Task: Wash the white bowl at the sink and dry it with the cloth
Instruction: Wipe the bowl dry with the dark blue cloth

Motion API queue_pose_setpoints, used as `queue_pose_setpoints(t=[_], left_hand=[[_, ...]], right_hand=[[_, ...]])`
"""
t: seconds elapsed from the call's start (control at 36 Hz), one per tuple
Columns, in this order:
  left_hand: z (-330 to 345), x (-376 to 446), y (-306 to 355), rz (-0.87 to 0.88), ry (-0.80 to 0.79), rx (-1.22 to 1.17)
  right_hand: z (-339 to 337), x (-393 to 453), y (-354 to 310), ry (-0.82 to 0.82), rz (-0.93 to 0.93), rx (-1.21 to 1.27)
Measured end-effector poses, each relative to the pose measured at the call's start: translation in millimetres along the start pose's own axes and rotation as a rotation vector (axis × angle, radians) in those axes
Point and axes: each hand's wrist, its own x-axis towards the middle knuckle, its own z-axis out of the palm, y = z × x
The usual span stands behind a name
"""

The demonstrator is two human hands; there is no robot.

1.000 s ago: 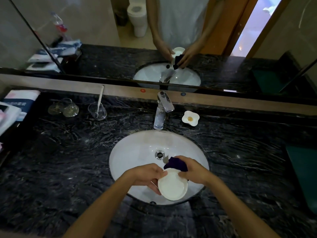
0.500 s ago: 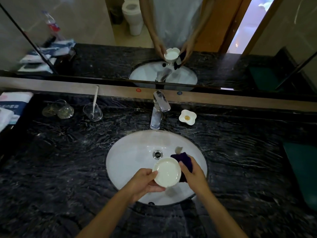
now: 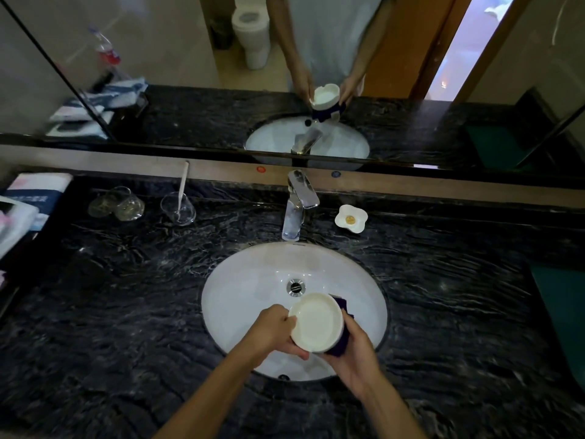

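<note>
Over the white sink [image 3: 240, 299], the left hand [image 3: 272, 331] holds the white bowl [image 3: 316, 323] at its 9 o'clock rim, thumb on the edge. The right hand [image 3: 354, 356] presses a dark cloth [image 3: 342, 340] against the bowl's 4 o'clock side. The tap [image 3: 297, 204] stands at 12 o'clock on the black marble bench [image 3: 126, 296], with a small flower-shaped dish [image 3: 351, 218] just beside it.

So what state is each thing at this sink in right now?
white bowl: held over the basin, open side up
dark cloth: pressed against the bowl's outside
left hand: gripping the bowl's rim
right hand: holding the cloth to the bowl
tap: no water running
sink: drain open, no standing water
glass: upright, toothbrush inside
</note>
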Motion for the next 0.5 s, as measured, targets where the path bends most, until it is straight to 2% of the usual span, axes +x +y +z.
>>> queue_pose_setpoints(t=[0.03,0.25,0.39,0.5], left_hand=[[-1,1,-1,-0.006,0.014,0.060],[-15,-10,4,0.001,-0.027,0.054],[-18,-18,13,0.025,-0.153,-0.078],[-8,-19,22,0.050,-0.175,-0.107]], right_hand=[[-1,-1,0,-0.013,-0.004,0.008],[-20,-13,-18,-0.128,-0.011,0.030],[-13,-13,-34,-0.111,-0.083,0.020],[7,-8,-28,-0.075,-0.095,-0.047]])
